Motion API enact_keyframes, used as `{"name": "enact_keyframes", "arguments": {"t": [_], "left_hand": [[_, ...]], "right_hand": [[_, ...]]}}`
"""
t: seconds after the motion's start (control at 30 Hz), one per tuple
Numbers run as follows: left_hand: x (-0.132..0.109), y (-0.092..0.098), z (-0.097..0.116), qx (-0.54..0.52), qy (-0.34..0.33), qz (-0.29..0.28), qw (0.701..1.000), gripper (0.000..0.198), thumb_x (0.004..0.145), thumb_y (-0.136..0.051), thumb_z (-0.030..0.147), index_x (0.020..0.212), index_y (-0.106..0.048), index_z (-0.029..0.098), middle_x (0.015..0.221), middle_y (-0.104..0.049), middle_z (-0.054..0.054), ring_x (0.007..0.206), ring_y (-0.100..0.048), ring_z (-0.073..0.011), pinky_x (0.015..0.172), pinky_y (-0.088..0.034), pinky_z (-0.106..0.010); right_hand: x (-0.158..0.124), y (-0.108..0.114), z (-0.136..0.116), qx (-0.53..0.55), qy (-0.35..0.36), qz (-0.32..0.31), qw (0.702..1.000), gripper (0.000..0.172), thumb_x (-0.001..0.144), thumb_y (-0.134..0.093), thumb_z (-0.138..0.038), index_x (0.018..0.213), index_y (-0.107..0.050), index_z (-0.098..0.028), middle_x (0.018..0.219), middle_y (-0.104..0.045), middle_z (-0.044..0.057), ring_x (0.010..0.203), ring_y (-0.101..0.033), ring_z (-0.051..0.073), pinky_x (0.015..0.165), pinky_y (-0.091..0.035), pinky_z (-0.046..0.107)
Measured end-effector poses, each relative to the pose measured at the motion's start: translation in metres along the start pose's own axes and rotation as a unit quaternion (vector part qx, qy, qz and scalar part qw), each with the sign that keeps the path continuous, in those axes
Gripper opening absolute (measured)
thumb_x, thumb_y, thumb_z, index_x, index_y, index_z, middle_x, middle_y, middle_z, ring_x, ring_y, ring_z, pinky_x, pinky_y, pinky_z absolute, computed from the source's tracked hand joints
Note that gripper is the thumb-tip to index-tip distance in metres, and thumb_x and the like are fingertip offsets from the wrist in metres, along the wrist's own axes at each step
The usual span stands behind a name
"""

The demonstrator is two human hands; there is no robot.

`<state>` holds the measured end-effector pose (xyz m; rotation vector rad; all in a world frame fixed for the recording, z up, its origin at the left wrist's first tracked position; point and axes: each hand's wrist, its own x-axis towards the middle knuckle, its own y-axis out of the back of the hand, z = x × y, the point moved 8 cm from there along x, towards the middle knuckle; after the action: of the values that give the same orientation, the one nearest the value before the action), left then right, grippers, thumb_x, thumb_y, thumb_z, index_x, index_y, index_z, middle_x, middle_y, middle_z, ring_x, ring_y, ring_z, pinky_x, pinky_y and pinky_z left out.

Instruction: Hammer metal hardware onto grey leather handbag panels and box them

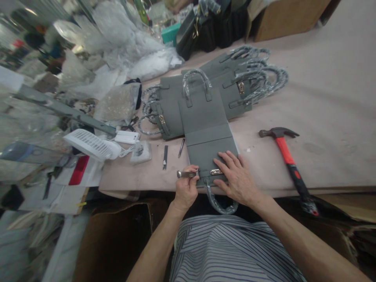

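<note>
A grey-green handbag panel (pixel 210 137) lies unfolded in front of me, one plastic-wrapped handle (pixel 221 207) hanging over the table's near edge. My right hand (pixel 236 178) rests flat on it, fingers spread around a metal clasp plate (pixel 216 172). At the panel's left edge, my left hand (pixel 187 188) is closed around a short metal punch-like tool (pixel 186 174), whose tip end is near the leather. Just beyond that hand lie a slim dark metal rod (pixel 181 149) and a flat dark blade-like strip (pixel 165 157).
A claw hammer (pixel 286 154) with a red-black grip lies at the right. More grey bag pieces (pixel 172 105) are stacked behind the panel. White fan-like device (pixel 92 144), clear plastic bags (pixel 117 102), dark bags (pixel 205 33) and a cardboard box (pixel 288 19) surround the work area.
</note>
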<state>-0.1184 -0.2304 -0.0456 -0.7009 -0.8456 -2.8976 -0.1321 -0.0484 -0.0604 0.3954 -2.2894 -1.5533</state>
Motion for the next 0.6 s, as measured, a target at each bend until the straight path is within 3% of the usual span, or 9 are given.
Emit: {"name": "enact_keyframes", "arguments": {"t": [0.17, 0.3, 0.4, 0.47, 0.53, 0.6], "left_hand": [[0.001, -0.003, 0.003, 0.014, -0.001, 0.004, 1.000, 0.010, 0.097, -0.051, 0.016, 0.102, -0.057, 0.020, 0.107, -0.072, -0.010, 0.104, -0.070, -0.0207, 0.093, -0.057, -0.035], [0.001, -0.006, 0.005, 0.016, -0.008, 0.007, 1.000, 0.011, 0.096, -0.050, 0.015, 0.103, -0.058, 0.019, 0.106, -0.072, -0.010, 0.103, -0.070, -0.0205, 0.093, -0.057, -0.034], [0.001, -0.008, 0.007, 0.025, -0.008, 0.005, 1.000, 0.013, 0.096, -0.049, 0.015, 0.104, -0.058, 0.019, 0.106, -0.071, -0.010, 0.104, -0.070, -0.0209, 0.095, -0.057, -0.035], [0.001, -0.010, 0.007, 0.031, 0.001, 0.001, 1.000, 0.015, 0.095, -0.049, 0.015, 0.105, -0.059, 0.020, 0.106, -0.072, -0.009, 0.104, -0.070, -0.0210, 0.094, -0.057, -0.034], [0.001, -0.011, 0.006, 0.028, 0.011, 0.000, 1.000, 0.016, 0.094, -0.049, 0.015, 0.106, -0.060, 0.020, 0.105, -0.072, -0.009, 0.102, -0.070, -0.0210, 0.092, -0.057, -0.034], [0.001, -0.011, 0.005, 0.018, 0.018, 0.001, 1.000, 0.018, 0.092, -0.051, 0.014, 0.106, -0.060, 0.019, 0.104, -0.072, -0.009, 0.100, -0.070, -0.0210, 0.091, -0.057, -0.034]], "right_hand": [[-0.005, 0.011, 0.004, 0.051, 0.018, 0.029, 0.998, 0.046, 0.093, -0.056, -0.036, 0.135, -0.057, -0.015, 0.149, -0.050, 0.018, 0.142, -0.040, 0.037, 0.115, -0.033, 0.062], [-0.020, 0.047, 0.036, 0.041, -0.027, 0.138, 0.989, 0.036, 0.096, -0.052, -0.036, 0.124, -0.060, -0.014, 0.134, -0.059, 0.019, 0.124, -0.055, 0.034, 0.105, -0.045, 0.053], [-0.039, 0.075, 0.079, -0.055, -0.126, 0.188, 0.972, 0.036, 0.094, -0.052, -0.036, 0.120, -0.060, -0.012, 0.129, -0.059, 0.024, 0.115, -0.057, 0.038, 0.094, -0.047, 0.051], [-0.051, 0.084, 0.109, -0.090, -0.199, 0.165, 0.962, 0.035, 0.091, -0.056, -0.037, 0.114, -0.061, -0.011, 0.117, -0.060, 0.026, 0.101, -0.059, 0.039, 0.081, -0.045, 0.049], [-0.063, 0.086, 0.141, -0.015, -0.289, 0.137, 0.947, 0.025, 0.085, -0.063, -0.035, 0.101, -0.062, -0.015, 0.092, -0.058, 0.017, 0.080, -0.055, 0.031, 0.067, -0.038, 0.043], [-0.076, 0.079, 0.169, 0.165, -0.404, 0.134, 0.889, 0.015, 0.079, -0.069, -0.027, 0.085, -0.057, -0.022, 0.072, -0.045, 0.004, 0.063, -0.041, 0.021, 0.058, -0.029, 0.037]]}}
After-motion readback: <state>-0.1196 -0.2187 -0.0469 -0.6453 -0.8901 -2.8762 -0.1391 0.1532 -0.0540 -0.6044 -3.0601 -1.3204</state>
